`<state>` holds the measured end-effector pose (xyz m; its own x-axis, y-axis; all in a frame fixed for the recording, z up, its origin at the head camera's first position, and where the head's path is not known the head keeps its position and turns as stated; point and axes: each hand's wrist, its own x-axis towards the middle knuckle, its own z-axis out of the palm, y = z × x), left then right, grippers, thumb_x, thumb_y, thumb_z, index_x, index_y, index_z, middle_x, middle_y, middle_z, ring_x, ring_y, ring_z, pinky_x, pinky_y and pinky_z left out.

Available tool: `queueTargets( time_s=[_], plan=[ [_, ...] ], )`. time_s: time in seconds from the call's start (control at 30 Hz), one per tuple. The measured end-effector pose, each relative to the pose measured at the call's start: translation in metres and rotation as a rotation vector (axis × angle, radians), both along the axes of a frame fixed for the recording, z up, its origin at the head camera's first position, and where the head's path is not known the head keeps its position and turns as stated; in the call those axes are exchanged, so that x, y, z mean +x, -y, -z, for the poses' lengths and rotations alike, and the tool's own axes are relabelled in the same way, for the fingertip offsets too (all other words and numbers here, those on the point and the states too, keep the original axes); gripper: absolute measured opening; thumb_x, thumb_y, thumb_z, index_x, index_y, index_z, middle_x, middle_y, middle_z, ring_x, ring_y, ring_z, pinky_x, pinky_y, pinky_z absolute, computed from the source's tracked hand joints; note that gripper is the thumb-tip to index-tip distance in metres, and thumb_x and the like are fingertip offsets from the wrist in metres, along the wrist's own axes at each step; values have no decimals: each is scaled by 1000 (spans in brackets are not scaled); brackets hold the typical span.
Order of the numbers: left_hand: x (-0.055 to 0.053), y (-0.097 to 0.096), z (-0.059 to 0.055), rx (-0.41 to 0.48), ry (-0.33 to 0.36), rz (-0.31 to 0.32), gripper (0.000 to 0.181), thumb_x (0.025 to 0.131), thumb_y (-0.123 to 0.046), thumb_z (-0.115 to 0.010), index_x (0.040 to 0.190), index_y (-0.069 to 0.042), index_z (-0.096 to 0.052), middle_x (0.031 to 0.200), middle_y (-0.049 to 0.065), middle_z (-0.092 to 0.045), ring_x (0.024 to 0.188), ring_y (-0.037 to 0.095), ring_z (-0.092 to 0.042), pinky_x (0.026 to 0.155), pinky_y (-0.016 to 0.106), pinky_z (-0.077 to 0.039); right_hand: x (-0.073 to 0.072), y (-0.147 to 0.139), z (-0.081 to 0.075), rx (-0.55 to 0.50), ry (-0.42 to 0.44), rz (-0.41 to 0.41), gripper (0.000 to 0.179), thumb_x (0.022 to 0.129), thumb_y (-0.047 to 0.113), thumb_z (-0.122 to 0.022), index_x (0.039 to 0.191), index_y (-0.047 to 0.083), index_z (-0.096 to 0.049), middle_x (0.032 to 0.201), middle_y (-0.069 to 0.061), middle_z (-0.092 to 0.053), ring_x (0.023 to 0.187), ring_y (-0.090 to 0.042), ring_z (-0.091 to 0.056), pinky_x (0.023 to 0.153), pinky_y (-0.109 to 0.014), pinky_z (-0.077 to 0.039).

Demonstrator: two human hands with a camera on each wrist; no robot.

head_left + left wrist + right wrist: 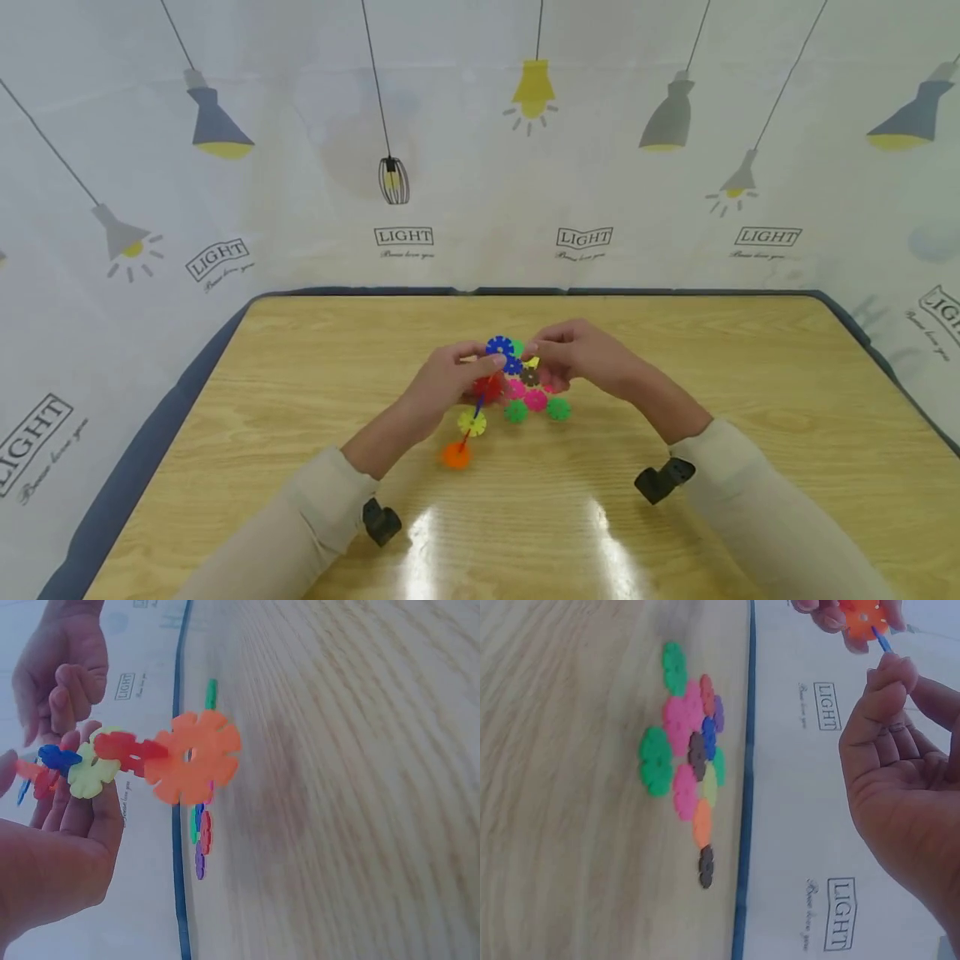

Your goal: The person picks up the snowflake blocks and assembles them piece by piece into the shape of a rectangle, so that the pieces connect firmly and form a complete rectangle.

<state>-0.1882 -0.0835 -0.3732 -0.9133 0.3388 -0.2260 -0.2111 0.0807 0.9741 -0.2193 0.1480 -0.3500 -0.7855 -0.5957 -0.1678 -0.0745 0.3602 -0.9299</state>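
A chain of slotted plastic snowflake discs hangs from my left hand [438,385], whose fingers and thumb grip its upper part. An orange disc [193,757] forms the low end, followed by a red disc [131,752], a pale yellow disc [94,776] and a blue disc [58,758]. In the right wrist view, my right hand [892,742] pinches a blue snowflake disc [883,640] edge-on against an orange disc [864,618] at the chain's upper end. The head view shows this blue disc [499,347] between both hands.
Loose snowflake discs lie on the wooden table [300,350] beneath the hands, among them a green disc [558,408], a pink disc [535,400] and a dark brown disc [706,866]. A white printed curtain [480,183] stands behind the table's far edge.
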Motion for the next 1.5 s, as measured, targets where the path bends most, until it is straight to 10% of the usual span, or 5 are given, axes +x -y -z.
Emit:
queueTargets(
  time_s=[0.53, 1.5],
  plan=[
    [5, 4, 4, 119, -7, -78, 23, 98, -28, -60, 110, -9, -57, 95, 9, -74, 94, 28, -72, 89, 40, -55, 0, -35, 41, 73, 168, 72, 34, 95, 23, -63, 122, 1, -64, 69, -7, -60, 57, -16, -50, 57, -31, -47],
    [9, 7, 3, 140, -46, -100, 24, 97, -22, -62, 114, -5, -61, 104, 12, -73, 100, 27, -70, 91, 38, -54, 4, -34, 66, 395, -40, 27, 28, 87, 15, -72, 108, 2, -59, 56, -1, -54, 46, -13, -46, 49, -27, -42]
  ],
)
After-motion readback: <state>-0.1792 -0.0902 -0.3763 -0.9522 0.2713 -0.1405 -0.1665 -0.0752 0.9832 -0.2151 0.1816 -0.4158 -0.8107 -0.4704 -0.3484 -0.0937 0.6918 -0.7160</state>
